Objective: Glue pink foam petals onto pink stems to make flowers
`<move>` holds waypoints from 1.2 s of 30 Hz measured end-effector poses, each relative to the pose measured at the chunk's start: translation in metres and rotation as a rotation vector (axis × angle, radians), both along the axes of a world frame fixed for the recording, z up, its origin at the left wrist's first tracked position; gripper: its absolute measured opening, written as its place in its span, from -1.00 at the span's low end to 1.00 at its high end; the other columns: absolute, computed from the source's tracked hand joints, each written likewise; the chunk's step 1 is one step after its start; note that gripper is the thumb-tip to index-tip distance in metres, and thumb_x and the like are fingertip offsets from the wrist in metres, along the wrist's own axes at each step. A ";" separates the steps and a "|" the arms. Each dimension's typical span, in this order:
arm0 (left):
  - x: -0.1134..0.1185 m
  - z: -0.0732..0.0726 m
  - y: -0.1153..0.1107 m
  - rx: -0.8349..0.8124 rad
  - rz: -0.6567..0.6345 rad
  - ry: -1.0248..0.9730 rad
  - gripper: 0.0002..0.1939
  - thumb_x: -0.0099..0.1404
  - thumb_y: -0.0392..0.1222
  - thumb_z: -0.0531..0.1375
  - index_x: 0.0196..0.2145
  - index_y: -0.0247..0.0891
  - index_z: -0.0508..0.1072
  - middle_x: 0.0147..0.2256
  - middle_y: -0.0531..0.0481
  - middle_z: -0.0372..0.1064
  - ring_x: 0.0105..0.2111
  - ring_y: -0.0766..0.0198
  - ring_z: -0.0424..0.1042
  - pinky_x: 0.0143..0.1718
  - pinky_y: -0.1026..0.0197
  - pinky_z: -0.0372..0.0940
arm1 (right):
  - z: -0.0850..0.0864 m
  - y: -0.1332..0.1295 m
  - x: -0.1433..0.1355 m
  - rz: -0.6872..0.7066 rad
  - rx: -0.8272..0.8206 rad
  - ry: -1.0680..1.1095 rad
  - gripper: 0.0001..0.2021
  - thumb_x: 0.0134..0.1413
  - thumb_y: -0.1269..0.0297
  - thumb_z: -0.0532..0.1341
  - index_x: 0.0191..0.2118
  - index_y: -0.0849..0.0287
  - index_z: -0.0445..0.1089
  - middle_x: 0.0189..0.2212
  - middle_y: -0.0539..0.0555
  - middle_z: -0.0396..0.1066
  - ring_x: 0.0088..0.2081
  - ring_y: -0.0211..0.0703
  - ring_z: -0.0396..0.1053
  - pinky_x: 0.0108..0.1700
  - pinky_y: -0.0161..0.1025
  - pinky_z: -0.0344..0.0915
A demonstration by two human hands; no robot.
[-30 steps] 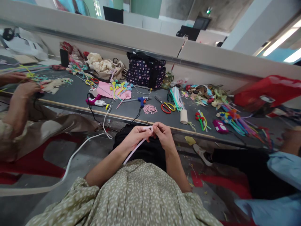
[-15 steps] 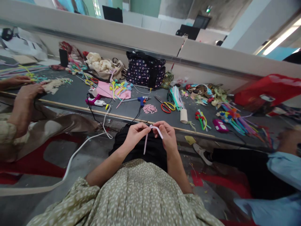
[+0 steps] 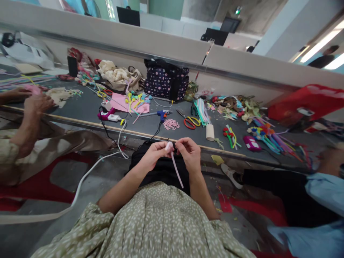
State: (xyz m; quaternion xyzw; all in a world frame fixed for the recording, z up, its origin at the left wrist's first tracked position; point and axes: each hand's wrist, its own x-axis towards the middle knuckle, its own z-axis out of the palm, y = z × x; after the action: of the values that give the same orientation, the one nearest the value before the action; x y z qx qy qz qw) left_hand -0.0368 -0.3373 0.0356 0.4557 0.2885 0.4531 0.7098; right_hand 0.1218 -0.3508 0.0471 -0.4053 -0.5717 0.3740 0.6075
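A pale pink fuzzy stem [image 3: 177,171] hangs down between my hands, its top end curled into a small loop or knot. My left hand [image 3: 155,154] pinches that curled top between thumb and fingers. Close on its right is my right hand [image 3: 188,152], with thumb and index fingertips pressed together; whether anything is between them is too small to tell. Beyond my hands on the dark table [image 3: 134,130] lie a pile of short pink pieces [image 3: 171,124], a blue glue gun [image 3: 162,115] and scissors with red and yellow handles [image 3: 190,123].
A bundle of pastel stems [image 3: 201,111] sits by a beige cylinder [image 3: 210,132]. A dotted bag [image 3: 163,80] stands at the back. Another person's hands [image 3: 36,102] work at the left; a blue sleeve [image 3: 326,191] is at the right. A white cable [image 3: 86,176] runs at lower left.
The stem's top went from an open bend to a compact curl, and its free end now hangs toward the right. My right hand's fingers came off the bend. The neighbour's hands now hold something pink.
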 end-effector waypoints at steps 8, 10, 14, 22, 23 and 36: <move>0.001 0.000 0.002 -0.094 -0.084 -0.059 -0.76 0.14 -0.09 0.33 -0.39 -0.34 0.49 -0.43 -0.05 0.49 -0.43 0.32 0.48 -0.27 0.25 0.37 | 0.004 0.000 -0.001 -0.018 0.059 -0.140 -0.90 0.04 0.22 0.31 -0.34 0.11 0.52 -0.37 0.02 0.44 -0.36 -0.22 0.38 -0.38 -0.32 0.32; 0.001 -0.001 0.003 -0.156 -0.131 -0.085 -0.74 0.15 -0.06 0.32 -0.35 -0.35 0.51 -0.41 -0.10 0.50 -0.41 0.27 0.50 -0.26 0.21 0.39 | 0.002 0.002 0.000 -0.035 0.017 -0.097 -0.90 0.04 0.22 0.31 -0.35 0.12 0.52 -0.38 0.02 0.46 -0.38 -0.21 0.38 -0.39 -0.31 0.31; 0.003 -0.001 0.005 -0.241 -0.213 -0.129 -0.69 0.14 -0.03 0.33 -0.31 -0.38 0.53 -0.42 -0.15 0.51 -0.40 0.23 0.51 -0.26 0.16 0.40 | -0.004 0.005 0.001 -0.021 -0.052 0.003 -0.87 0.01 0.19 0.32 -0.34 0.12 0.53 -0.39 0.02 0.48 -0.46 -0.24 0.35 -0.47 -0.32 0.29; 0.006 0.004 0.003 -0.274 -0.192 -0.186 -0.75 0.03 -0.15 0.41 -0.43 -0.34 0.46 -0.49 -0.03 0.46 -0.47 0.32 0.47 -0.30 0.22 0.39 | -0.005 0.003 -0.002 -0.046 0.043 0.053 -0.93 0.00 0.26 0.34 -0.35 0.09 0.53 -0.32 0.04 0.45 -0.37 -0.19 0.37 -0.40 -0.28 0.29; 0.006 0.004 0.002 -0.267 -0.192 -0.187 -0.75 0.03 -0.16 0.41 -0.43 -0.34 0.46 -0.48 -0.02 0.46 -0.47 0.32 0.47 -0.30 0.22 0.39 | -0.005 0.003 -0.003 -0.047 0.060 0.061 -0.94 0.00 0.27 0.34 -0.35 0.09 0.53 -0.32 0.03 0.44 -0.36 -0.19 0.38 -0.39 -0.27 0.30; 0.008 0.007 0.001 -0.117 -0.057 -0.158 -0.79 0.03 -0.18 0.40 -0.46 -0.32 0.47 -0.48 -0.01 0.48 -0.45 0.32 0.48 -0.30 0.26 0.36 | -0.007 0.003 -0.009 -0.016 -0.009 0.207 -0.91 -0.03 0.25 0.36 -0.40 0.11 0.46 -0.42 -0.01 0.40 -0.47 -0.26 0.30 -0.47 -0.33 0.25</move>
State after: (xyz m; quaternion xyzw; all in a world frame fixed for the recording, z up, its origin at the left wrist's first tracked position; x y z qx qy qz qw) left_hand -0.0287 -0.3362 0.0426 0.3844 0.2446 0.4495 0.7683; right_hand 0.1131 -0.3474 0.0399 -0.3716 -0.5009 0.4115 0.6645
